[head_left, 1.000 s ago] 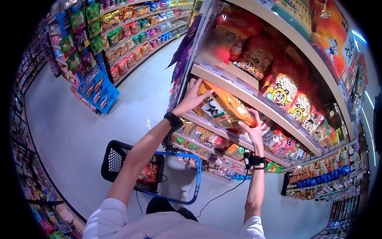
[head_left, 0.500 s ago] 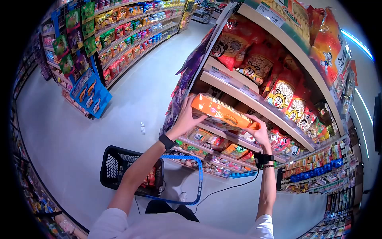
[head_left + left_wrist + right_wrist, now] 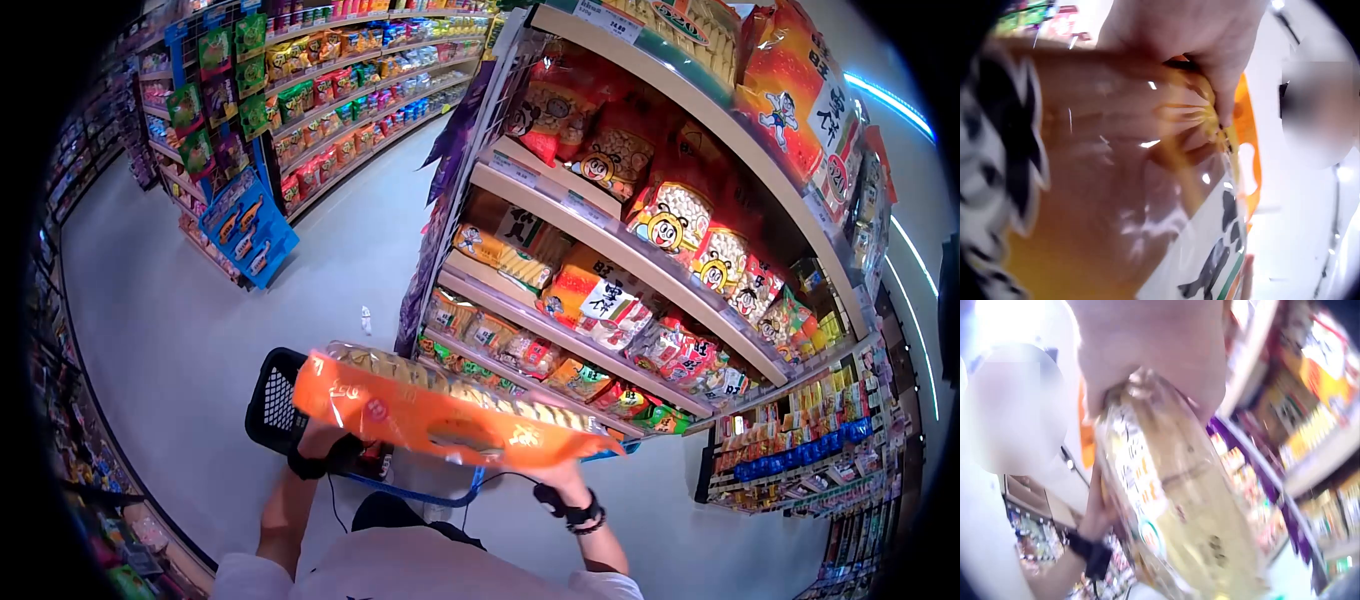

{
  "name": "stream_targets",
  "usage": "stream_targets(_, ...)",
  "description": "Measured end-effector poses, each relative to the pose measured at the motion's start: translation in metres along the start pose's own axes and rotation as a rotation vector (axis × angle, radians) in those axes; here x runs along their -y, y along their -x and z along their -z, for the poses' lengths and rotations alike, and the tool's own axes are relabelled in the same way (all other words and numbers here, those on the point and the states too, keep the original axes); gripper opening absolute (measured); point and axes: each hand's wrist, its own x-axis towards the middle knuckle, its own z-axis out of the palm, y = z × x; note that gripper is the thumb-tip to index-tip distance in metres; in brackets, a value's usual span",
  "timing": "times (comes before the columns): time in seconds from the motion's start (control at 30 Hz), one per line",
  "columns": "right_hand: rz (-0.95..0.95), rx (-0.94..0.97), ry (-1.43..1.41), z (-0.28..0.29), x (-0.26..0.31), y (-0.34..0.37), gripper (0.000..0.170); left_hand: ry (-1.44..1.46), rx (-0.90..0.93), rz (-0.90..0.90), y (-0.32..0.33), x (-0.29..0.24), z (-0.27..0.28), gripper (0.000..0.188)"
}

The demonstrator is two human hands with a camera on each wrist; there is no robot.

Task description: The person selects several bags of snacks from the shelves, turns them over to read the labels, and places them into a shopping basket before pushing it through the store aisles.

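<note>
Orange snack bag (image 3: 455, 410), left hand (image 3: 322, 438) and right hand (image 3: 566, 484) drawn toward seven o'clock, bag newly overlapping basket (image 3: 268, 408), shelved packs (image 3: 597, 302) uncovered at two o'clock from it

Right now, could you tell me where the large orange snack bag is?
In the head view, the orange snack bag is just below the centre, between the left hand and right hand, partly covering the black basket.

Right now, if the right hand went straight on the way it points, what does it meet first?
The orange bag: the right hand holds one end of it. Beyond that, likely the shelf rack, though depth is unclear in the head view.
</note>
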Motion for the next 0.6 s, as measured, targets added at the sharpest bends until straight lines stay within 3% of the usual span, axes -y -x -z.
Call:
stream_targets(0.03,-0.144,0.051,-0.068,-0.018,-0.023,0.025,0.044,-0.198,-0.145,0.093,0.024,0.028,0.005,0.061)
stream_targets(0.07,-0.362,0.01,-0.322,-0.04,-0.035,0.042,0.036,-0.312,-0.212,0.225,0.031,0.012,-0.009,0.069)
stream_targets(0.1,-0.501,-0.018,-0.41,-0.046,-0.034,0.052,0.033,-0.172,-0.305,0.391,0.036,-0.011,-0.028,0.044)
stream_targets(0.13,-0.637,-0.051,-0.497,-0.049,-0.031,0.059,0.031,-0.16,-0.302,0.43,0.053,-0.002,-0.02,0.048)
stream_targets(0.2,-0.686,-0.229,-0.643,-0.043,-0.012,0.055,0.023,0.223,-0.42,0.413,0.079,-0.028,-0.033,0.061)
stream_targets(0.27,-0.701,-0.24,-0.679,-0.032,0.009,0.046,0.025,0.004,-0.145,0.372,0.103,-0.043,-0.032,0.075)
stream_targets(0.3,-0.694,-0.26,-0.743,-0.031,0.003,0.051,0.025,-0.302,0.074,0.353,0.111,-0.038,-0.027,0.081)
stream_targets(0.37,-0.816,-0.243,-0.819,-0.033,0.005,0.052,0.024,-0.116,-0.034,0.554,0.128,-0.027,-0.028,0.067)
stream_targets(0.4,-0.742,-0.136,-0.926,-0.036,-0.003,0.063,0.033,-0.05,-0.091,0.599,0.14,-0.015,-0.021,0.061)
stream_targets(0.53,-1.017,0.186,-0.871,-0.068,-0.021,0.137,0.051,0.253,-0.265,0.575,0.178,-0.007,-0.004,0.047)
stream_targets(0.6,-1.035,0.077,-0.95,-0.102,-0.022,0.154,0.047,0.302,-0.339,0.59,0.197,-0.01,0.017,0.047)
